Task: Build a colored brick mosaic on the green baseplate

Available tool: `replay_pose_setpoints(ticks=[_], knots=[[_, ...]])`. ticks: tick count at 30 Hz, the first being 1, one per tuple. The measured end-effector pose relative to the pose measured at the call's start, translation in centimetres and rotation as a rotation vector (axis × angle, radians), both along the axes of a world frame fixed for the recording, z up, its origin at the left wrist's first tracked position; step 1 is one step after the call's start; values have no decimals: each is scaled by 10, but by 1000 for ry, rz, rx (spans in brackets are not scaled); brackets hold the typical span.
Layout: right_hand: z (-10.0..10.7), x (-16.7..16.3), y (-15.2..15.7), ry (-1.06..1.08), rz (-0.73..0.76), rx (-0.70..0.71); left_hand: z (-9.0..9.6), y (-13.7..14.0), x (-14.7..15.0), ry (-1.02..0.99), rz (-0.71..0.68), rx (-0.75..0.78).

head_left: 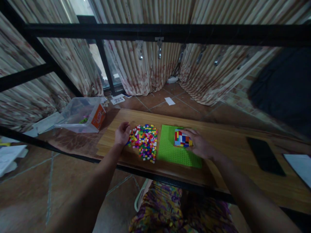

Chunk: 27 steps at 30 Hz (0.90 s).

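Observation:
A loose pile of small multicoloured toy bricks (145, 141) lies on the wooden table. At the pile's left edge is my left hand (122, 133), its fingers curled in; anything between them is too small to make out. To the right of the pile lies a green studded baseplate (167, 150). On its upper part sits a block of joined bricks (181, 138) in red, blue, yellow and white. My right hand (199, 144) grips this brick block from the right, with fingers over its far right corner and the thumb near its lower right side.
A clear plastic box (81, 113) with an orange label and a few pieces inside stands left of the bricks. A dark flat phone-like slab (265, 156) and white paper (298, 166) lie to the right. Beyond the table, a black metal bar (155, 32) crosses before striped curtains (145, 68).

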State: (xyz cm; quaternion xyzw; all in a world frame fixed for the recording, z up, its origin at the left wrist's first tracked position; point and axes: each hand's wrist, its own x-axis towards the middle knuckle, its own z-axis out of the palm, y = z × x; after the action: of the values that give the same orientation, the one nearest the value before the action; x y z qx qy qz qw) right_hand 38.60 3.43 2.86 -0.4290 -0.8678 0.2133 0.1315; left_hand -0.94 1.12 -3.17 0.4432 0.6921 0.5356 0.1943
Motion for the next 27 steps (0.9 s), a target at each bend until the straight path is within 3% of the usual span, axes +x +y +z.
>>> replay_pose_setpoints(ticks=[6,9,13,15,18,20,23,27], knots=[[-19,32,-6,15,-18,-9,-3,1,0,-21,2,19],[-16,33,-12,19,-47,26,-4,1,1,-27,0,19],[1,-3,-43,101,-173,150,-4,0,2,-34,0,20],[5,-34,-70,214,-197,144,-4,0,2,-38,-6,19],[-5,-80,-107,286,-47,35,-2,-1,2,-36,-19,13],[-17,-103,-122,297,-42,25,0,-2,2,-29,-22,9],[-30,-122,-129,223,-109,45,1,-2,2,-16,-19,8],[-34,-130,-126,125,-127,135,-1,-1,1,-5,-19,6]])
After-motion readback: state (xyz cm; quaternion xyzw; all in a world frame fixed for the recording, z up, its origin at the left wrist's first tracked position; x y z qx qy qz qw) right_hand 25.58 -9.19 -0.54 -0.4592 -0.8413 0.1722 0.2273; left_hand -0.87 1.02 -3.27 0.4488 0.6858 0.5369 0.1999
